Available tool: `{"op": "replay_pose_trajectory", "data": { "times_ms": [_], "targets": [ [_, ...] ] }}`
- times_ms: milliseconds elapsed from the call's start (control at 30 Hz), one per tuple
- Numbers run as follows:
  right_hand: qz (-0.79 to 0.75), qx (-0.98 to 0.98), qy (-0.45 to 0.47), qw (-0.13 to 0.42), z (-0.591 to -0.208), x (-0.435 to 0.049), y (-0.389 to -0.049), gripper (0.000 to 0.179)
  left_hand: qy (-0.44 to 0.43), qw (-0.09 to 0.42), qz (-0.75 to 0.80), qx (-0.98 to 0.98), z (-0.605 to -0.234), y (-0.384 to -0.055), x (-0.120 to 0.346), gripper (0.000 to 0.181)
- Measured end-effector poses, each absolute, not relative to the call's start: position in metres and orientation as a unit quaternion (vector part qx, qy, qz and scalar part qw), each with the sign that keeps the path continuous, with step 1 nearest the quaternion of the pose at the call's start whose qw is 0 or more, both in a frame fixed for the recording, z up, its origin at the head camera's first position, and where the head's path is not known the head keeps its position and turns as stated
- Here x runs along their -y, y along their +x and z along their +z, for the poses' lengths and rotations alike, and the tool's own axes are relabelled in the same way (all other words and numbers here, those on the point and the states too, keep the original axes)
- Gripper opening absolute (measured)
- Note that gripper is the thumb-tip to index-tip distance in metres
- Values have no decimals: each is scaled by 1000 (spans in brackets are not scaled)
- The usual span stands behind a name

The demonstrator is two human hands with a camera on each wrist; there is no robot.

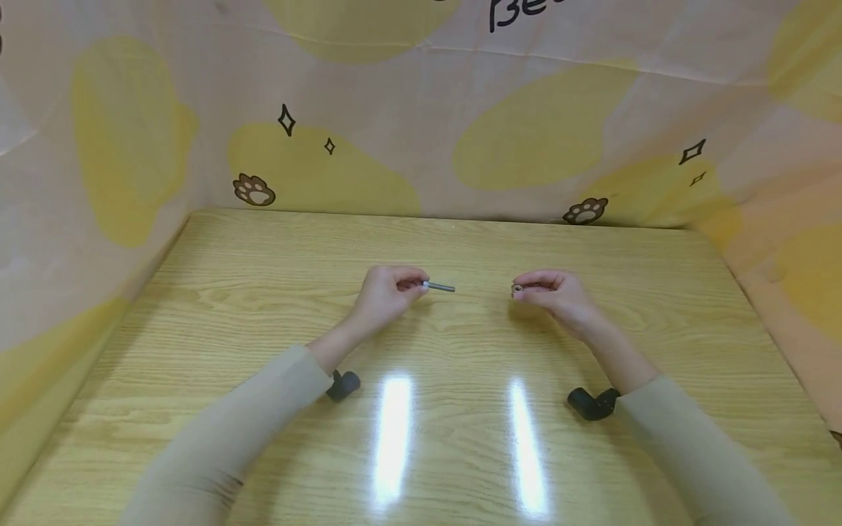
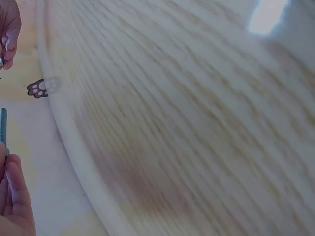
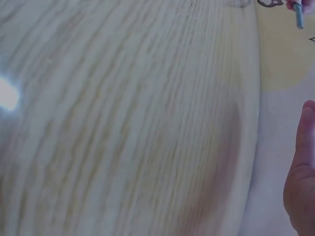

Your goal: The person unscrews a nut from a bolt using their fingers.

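My left hand pinches a grey metal bolt by its head end, the shank pointing right. Across a gap, my right hand holds a small metal nut between thumb and fingertips, its hole showing in the head view. Both hands are raised over the table, with bolt and nut at about the same height and apart. At the left edge of the left wrist view the bolt stands upright in the fingers. The right wrist view catches the bolt's shank in its top right corner; the nut is out of sight there.
A wood-grain table lies beneath, with two bright light reflections near the front. Patterned cloth rises along the back and sides. Dark wrist-worn pieces, one by the left wrist and one by the right, hang below the sleeves.
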State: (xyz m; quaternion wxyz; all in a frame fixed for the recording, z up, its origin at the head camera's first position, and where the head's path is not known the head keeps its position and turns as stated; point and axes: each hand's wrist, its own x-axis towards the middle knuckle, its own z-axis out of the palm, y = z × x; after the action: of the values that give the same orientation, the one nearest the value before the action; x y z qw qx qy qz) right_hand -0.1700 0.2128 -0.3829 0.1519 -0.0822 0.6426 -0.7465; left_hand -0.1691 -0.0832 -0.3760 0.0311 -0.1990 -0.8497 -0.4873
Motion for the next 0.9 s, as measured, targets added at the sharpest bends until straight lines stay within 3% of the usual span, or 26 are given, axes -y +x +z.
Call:
{"op": "replay_pose_trajectory", "data": {
  "times_ms": [300, 433, 633, 900],
  "targets": [
    [-671, -725, -40, 151, -387, -206, -177, 15, -204, 13, -473, 857, -384, -176, 78, 15],
    [-648, -746, -36, 148, -390, -203, -180, 19, -206, 14, -472, 857, -386, -177, 75, 14],
    [-602, -782, -34, 156, -394, -198, -183, 40, -197, 12, -470, 860, -390, -180, 71, 14],
    [-594, -787, -32, 166, -401, -190, -187, 39, -175, -8, -466, 867, -392, -183, 66, 14]
  ]
}}
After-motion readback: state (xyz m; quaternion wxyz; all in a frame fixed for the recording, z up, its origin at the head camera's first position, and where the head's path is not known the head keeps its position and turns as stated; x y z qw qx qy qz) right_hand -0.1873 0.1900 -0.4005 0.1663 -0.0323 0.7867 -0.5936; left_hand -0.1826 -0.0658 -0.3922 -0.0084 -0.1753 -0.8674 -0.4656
